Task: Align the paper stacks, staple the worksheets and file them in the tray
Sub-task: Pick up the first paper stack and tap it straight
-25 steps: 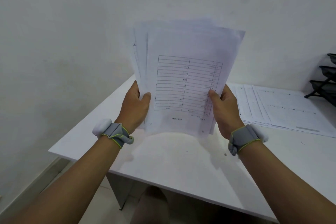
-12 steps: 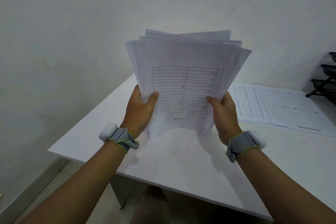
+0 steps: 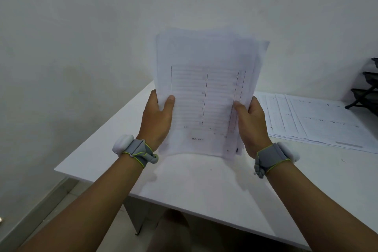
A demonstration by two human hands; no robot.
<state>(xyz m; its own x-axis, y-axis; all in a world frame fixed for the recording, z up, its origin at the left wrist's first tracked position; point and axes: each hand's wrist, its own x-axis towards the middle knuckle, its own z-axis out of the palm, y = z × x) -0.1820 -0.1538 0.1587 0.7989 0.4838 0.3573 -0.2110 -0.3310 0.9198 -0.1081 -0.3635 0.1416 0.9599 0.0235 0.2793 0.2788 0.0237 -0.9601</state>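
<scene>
Over white table [image 3: 204, 186], hand-held paper stack [image 3: 204, 92]

1. Held stack of worksheets [image 3: 206, 96]: thin white paper, matt, printed table lines.
2. Table [image 3: 204, 186]: smooth white laminate look, faint sheen.
3. Wrist bands [image 3: 139, 152]: grey cloth, glossy white plastic pod.
4. Wall [image 3: 81, 26]: matt painted.

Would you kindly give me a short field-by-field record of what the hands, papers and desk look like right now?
held stack: sheets upright above the desk, edges uneven, blurred
left hand: grips the stack's left edge, thumb in front
right hand: grips the stack's right edge, thumb in front
desk: white table
other papers: fanned pile lying flat at the right
tray: black tiered rack at the far right
stapler: not in view
</scene>
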